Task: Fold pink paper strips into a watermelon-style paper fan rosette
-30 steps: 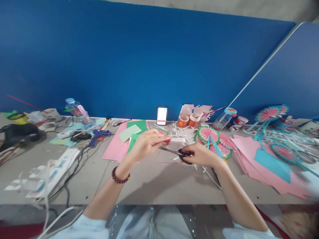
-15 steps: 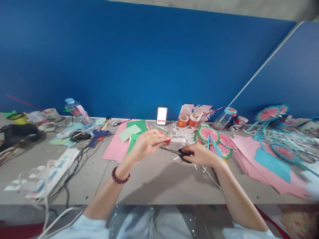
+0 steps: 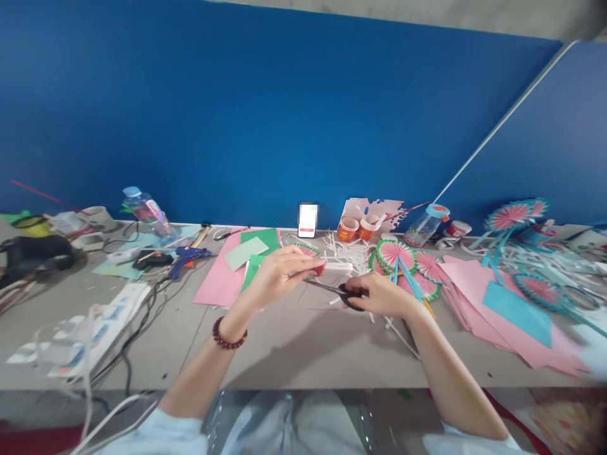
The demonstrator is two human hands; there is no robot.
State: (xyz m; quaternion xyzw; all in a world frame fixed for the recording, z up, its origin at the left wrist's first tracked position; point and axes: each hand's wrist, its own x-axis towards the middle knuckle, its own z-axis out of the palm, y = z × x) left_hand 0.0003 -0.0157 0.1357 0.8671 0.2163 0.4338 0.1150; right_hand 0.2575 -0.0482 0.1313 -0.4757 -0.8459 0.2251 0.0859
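Observation:
Above the middle of the table, my left hand (image 3: 279, 272) pinches a small folded piece of paper (image 3: 336, 270), red at the held end and white beyond it. My right hand (image 3: 379, 294) has its fingers in the black handles of a pair of scissors (image 3: 348, 296). The blades point left and lie just below the paper, close to my left fingertips; whether they touch it I cannot tell. White paper scraps (image 3: 353, 253) are strewn behind both hands. Pleated watermelon-coloured paper fans (image 3: 397, 256) lie just beyond my right hand.
A phone (image 3: 308, 220) leans on the blue partition (image 3: 284, 114). Paper cups (image 3: 348, 229) stand right of it. Pink sheets (image 3: 497, 309) lie right; green paper (image 3: 260, 239) lies left. A blue glue gun (image 3: 187, 259), power strip (image 3: 104, 332), cables and tilted bottle (image 3: 149, 212) occupy the left side.

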